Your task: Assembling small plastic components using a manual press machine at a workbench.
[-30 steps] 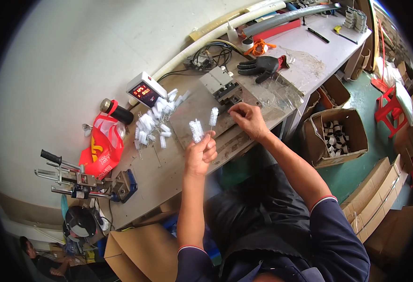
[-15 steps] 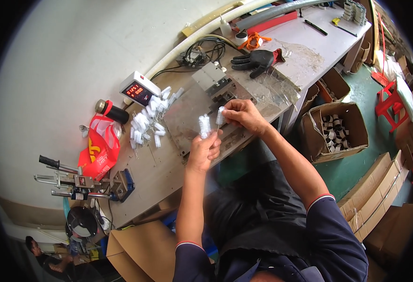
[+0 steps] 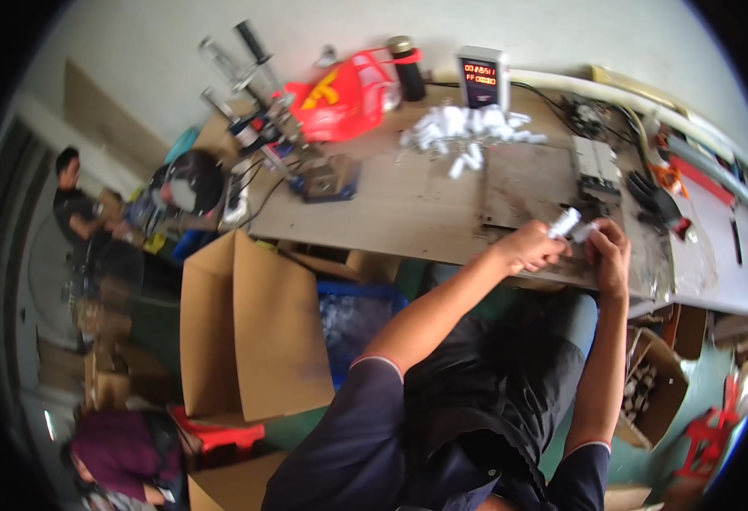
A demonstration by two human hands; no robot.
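Note:
Small white bristle brushes (image 3: 564,223) stand up out of my left hand (image 3: 529,247), whose fingers are closed round their lower ends. My right hand (image 3: 610,260), just beside it, pinches another white brush (image 3: 585,232), blurred by motion. Both hands are over the front edge of the workbench (image 3: 408,209), near a flat metal plate (image 3: 523,183) with a small metal fixture (image 3: 595,166) at its right. Behind the plate lies a pile of similar white brushes (image 3: 463,128) with thin wire stems.
A counter box with red digits (image 3: 482,78) stands behind the pile. Leftward are a dark flask (image 3: 405,72), a red bag (image 3: 340,106) and a lever press (image 3: 259,128). A black glove (image 3: 655,204) lies at right. An open carton (image 3: 280,332) stands below; two people are at left.
My view has swung left, so the bench now runs across the picture and two people and the carton show more fully. Both hands still hold brushes close together.

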